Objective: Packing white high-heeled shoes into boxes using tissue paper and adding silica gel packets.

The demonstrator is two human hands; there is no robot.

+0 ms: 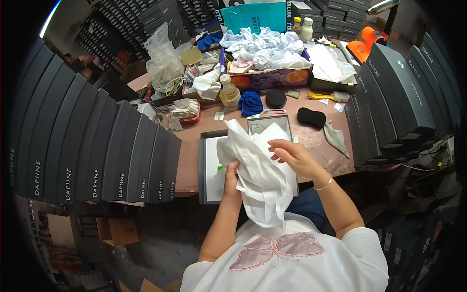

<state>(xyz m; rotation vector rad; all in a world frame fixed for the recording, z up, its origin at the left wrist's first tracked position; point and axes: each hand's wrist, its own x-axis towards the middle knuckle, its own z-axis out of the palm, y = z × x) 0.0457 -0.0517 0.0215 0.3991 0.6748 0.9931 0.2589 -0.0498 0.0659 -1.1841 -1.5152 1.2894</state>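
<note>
The crumpled white tissue paper sheet (258,170) hangs over the near edge of the open grey cardboard box (208,168); left hand (232,179) grips it from below, right hand (292,155) pinches its right edge; best smoothed taut, gently, before folding

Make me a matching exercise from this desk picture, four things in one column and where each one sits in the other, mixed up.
Things:
1. crumpled white tissue paper sheet
2. black oval foam sponge
3. round black flat lid
4. open grey shallow cardboard box

Places:
A. on the pink table, right of the box
B. held in both hands
C. at the table's near edge, under the hands
D. beside a bunched blue cloth

Pairs: 1-B, 2-A, 3-D, 4-C
</note>
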